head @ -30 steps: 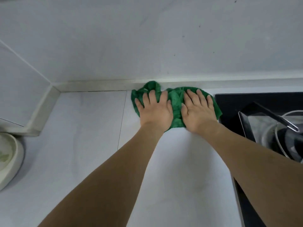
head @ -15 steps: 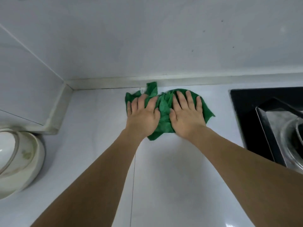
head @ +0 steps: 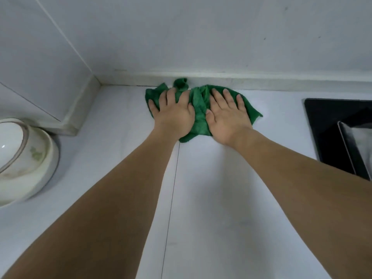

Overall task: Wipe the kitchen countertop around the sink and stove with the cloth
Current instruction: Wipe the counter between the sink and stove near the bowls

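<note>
A crumpled green cloth (head: 198,109) lies on the white countertop (head: 231,198), right against the low backsplash ledge. My left hand (head: 173,113) presses flat on the cloth's left half with straight fingers. My right hand (head: 226,115) presses flat on its right half, fingers spread. The two hands lie side by side with a fold of cloth bunched between them. One tip of the cloth sticks up against the ledge. The black stove (head: 330,125) lies to the right, well apart from the cloth.
White bowls (head: 26,162) with a faint green pattern stand at the left edge. A wall corner (head: 88,93) juts out behind them. A seam (head: 171,208) runs down the countertop under my left forearm. A metal pan edge (head: 354,141) shows on the stove.
Both hands have slid the cloth leftward along the backsplash, away from the stove and toward the corner. The bowls have come further into view.
</note>
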A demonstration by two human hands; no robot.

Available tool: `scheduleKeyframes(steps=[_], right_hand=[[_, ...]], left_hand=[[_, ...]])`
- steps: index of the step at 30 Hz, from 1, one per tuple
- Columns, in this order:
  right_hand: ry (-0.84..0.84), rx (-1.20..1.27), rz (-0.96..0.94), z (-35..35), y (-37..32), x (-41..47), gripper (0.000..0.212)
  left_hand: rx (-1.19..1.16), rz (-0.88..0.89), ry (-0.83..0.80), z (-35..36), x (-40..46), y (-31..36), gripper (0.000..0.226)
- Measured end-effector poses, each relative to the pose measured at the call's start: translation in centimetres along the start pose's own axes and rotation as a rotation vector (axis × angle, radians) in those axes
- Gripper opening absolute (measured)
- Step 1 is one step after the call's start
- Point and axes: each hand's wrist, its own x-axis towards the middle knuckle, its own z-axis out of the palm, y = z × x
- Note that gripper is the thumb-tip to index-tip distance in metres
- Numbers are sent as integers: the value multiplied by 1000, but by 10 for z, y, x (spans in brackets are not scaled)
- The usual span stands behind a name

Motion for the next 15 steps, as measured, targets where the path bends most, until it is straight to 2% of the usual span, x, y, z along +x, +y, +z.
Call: scheduleKeyframes(steps=[5, 12, 15], right_hand=[[-33, 1, -3, 10, -7, -63, 59], [-76, 15, -31, 26, -24, -207, 61], [-121, 20, -60, 35, -31, -274, 62]], left_hand=[[-30, -24, -70, -2, -68, -2, 48], [-35, -108, -135, -8, -225, 7, 52], [-37, -113, -151, -10, -301, 8, 62]])
